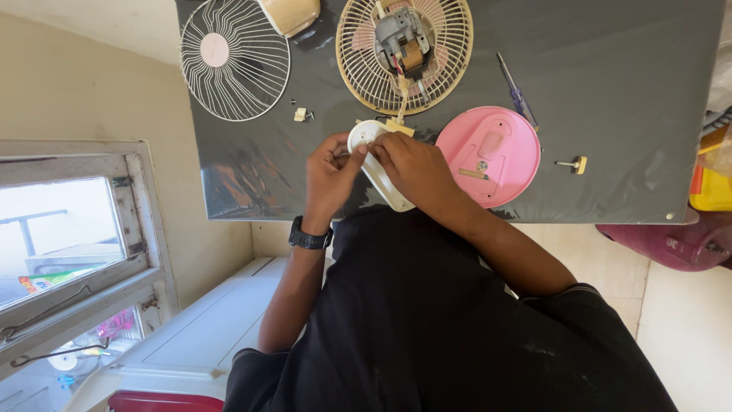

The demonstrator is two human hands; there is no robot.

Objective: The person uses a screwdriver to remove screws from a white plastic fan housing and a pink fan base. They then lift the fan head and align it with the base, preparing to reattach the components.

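- between the two hands, at the near edge of the dark tabletop (625,114), sits a white plastic housing piece (381,177); both hands grasp it, the left hand (329,174) pinching its rounded end and the right hand (415,169) closed over its middle.
- just beyond the fingertips a small tan connector (399,127) on a short lead runs up to the motor (402,40), which rests on a cream fan grille (404,53).
- to the right of the right hand, nearly touching it, lies a round pink base cover (489,154), inner side up; further right are a small tan-headed pin (573,163) and a blue-handled screwdriver (517,93).
- up and left of the left hand lie a small white clip (300,114) and a white wire grille (233,59).
- judging from the grip, the step is fine fingertip work on the housing where the lead enters it; it looks best done with the left hand holding the piece steady against the tabletop while the right works gently, so the lead is not tugged and the motor is not dragged off its grille.
- whether a screw or small part is pinched in the fingertips cannot be told.
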